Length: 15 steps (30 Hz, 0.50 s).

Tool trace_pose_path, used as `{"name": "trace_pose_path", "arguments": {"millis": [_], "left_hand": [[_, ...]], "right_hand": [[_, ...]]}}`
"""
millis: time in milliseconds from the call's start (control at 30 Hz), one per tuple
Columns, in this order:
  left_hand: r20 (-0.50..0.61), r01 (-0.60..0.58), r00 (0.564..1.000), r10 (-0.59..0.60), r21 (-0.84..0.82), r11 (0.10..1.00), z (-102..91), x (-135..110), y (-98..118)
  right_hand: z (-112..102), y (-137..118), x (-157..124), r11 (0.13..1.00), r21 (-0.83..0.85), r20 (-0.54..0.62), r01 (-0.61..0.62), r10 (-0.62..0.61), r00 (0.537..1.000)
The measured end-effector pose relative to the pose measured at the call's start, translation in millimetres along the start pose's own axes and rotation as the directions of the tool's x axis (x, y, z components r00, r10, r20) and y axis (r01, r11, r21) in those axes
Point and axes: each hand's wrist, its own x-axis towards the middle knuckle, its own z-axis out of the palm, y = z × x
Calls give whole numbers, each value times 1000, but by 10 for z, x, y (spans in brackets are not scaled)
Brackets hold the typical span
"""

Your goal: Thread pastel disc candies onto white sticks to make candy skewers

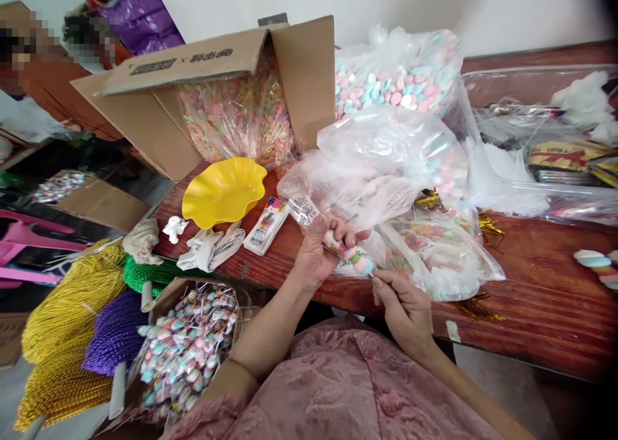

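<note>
Fingers of my left hand are wrapped round a marshmallow skewer, whose pink, green and blue pieces show below the fingers. A clear printed wrapper sticks out above that hand. My right hand is closed in a pinch at the lower end of the skewer, where a thin stick seems to show between thumb and finger. Just behind both hands, on the table, lies a clear bag with colourful sweets in it. Part of the skewer is hidden by my left fingers.
Left on the table are a yellow wavy dish, a stack of printed packets and white gloves. Behind stand an open carton and a marshmallow bag. A box of wrapped skewers sits below left. Two people are far left.
</note>
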Motion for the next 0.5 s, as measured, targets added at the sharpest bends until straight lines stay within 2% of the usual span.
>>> {"name": "trace_pose_path", "arguments": {"millis": [100, 233, 367, 500], "left_hand": [[81, -56, 995, 55, 3, 998, -40, -9, -22], [170, -45, 984, 44, -2, 999, -52, 3, -68], [176, 11, 984, -8, -13, 1000, -34, 11, -96], [52, -17, 999, 16, 17, 1000, -71, 29, -47]], "right_hand": [[64, -67, -23, 955, 201, 97, -217, 202, 975], [162, -81, -42, 879, 336, 229, -339, 273, 934], [233, -93, -36, 870, 365, 235, -331, 258, 937], [179, -58, 7, 950, 235, 100, -205, 187, 977]]}}
